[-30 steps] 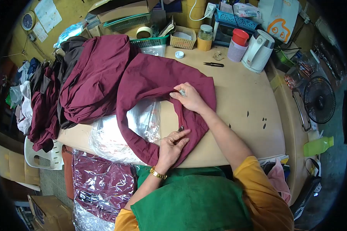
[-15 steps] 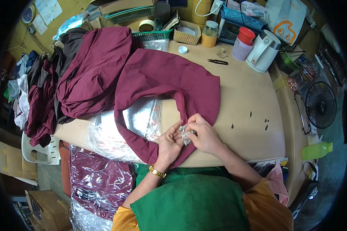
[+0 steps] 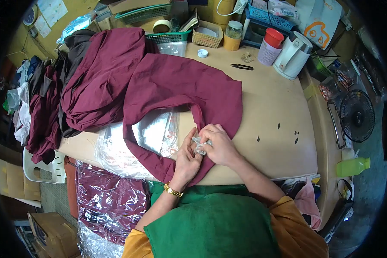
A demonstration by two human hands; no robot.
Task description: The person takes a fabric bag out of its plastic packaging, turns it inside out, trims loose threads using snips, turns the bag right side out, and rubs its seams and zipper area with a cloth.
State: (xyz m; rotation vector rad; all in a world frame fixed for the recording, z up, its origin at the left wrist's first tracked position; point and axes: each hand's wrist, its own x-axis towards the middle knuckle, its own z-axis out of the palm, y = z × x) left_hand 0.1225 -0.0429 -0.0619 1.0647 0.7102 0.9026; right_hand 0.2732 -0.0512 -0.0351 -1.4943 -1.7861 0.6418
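Observation:
A maroon garment (image 3: 180, 79) lies across the padded table, its lower band curving round toward me. At the near end of its opening my left hand (image 3: 188, 160) holds the garment's edge, fingers partly bent and thumb side up. My right hand (image 3: 218, 144) pinches a small crumpled whitish piece of cloth or plastic (image 3: 199, 146) against the garment edge, close to the left fingers. The exact spot under the fingertips is hidden. Clear plastic bags (image 3: 155, 129) lie flat inside the garment's loop.
Piled maroon and dark garments (image 3: 103, 81) cover the left side. Black thread snips (image 3: 242, 67), a white cap (image 3: 202, 53), a jar (image 3: 234, 32) and a white kettle (image 3: 293, 56) stand or lie at the back. Plastic-wrapped maroon garments (image 3: 112, 202) are at the lower left.
Both hands have shifted slightly left together with the garment edge. The right hand, still pinching the whitish piece, has moved a little up and closer over the left fingers.

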